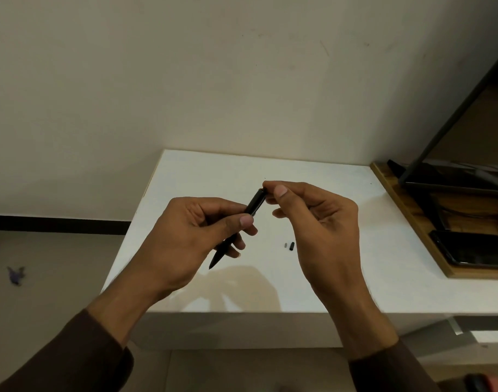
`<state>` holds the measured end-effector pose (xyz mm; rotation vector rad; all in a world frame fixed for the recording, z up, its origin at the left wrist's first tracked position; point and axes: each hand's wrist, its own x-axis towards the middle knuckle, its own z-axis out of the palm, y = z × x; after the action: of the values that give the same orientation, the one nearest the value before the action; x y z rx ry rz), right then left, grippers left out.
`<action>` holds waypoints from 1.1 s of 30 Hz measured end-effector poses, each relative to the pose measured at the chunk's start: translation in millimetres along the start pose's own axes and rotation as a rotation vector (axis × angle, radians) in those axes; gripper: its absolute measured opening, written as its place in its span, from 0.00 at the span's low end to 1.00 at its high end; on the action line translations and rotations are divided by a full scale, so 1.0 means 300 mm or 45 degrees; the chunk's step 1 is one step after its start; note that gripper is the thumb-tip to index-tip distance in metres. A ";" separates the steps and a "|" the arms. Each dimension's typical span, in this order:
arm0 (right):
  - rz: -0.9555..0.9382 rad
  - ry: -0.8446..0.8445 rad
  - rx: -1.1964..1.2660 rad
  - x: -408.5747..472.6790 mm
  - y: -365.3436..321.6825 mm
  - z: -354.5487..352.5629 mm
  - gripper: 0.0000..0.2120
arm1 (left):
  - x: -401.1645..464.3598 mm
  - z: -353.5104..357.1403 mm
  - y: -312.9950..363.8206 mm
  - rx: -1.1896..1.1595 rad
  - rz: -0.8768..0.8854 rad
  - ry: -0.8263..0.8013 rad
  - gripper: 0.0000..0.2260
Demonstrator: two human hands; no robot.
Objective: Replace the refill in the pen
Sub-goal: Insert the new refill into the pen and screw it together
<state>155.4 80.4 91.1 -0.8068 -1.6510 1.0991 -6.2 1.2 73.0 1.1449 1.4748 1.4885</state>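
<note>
A black pen [255,204] is held slanted above the white table [383,258], its tip pointing down and left, its back end up and right. My left hand [194,239] grips the pen's barrel around the middle, thumb on top. My right hand [312,222] pinches the pen's upper end between thumb and forefinger. Two tiny parts, one grey and one black [289,245], lie side by side on the table just below my right hand. No loose refill shows.
To the right stands a wooden tray [406,222] holding a dark phone [473,251], a white cable and a black slanted stand. The table's left edge drops to the floor; a wall rises behind it.
</note>
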 end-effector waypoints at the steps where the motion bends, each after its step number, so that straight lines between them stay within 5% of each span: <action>1: -0.009 -0.009 -0.012 -0.001 0.001 0.000 0.09 | 0.000 0.000 0.001 -0.002 0.001 -0.001 0.06; 9: -0.031 0.019 -0.087 0.023 0.011 -0.050 0.07 | 0.003 -0.005 -0.001 -0.024 -0.015 0.004 0.05; 20: 0.598 -0.163 -0.863 0.055 0.315 -0.106 0.06 | -0.002 -0.023 -0.012 -0.042 -0.017 0.026 0.09; 33: 0.511 -0.229 -1.006 0.055 0.335 -0.073 0.10 | -0.001 -0.040 0.000 -0.047 -0.008 0.056 0.11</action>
<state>172.3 139.1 6.9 -1.6365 -2.1670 0.7682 -17.4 -3.1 73.8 1.0907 1.4730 1.5395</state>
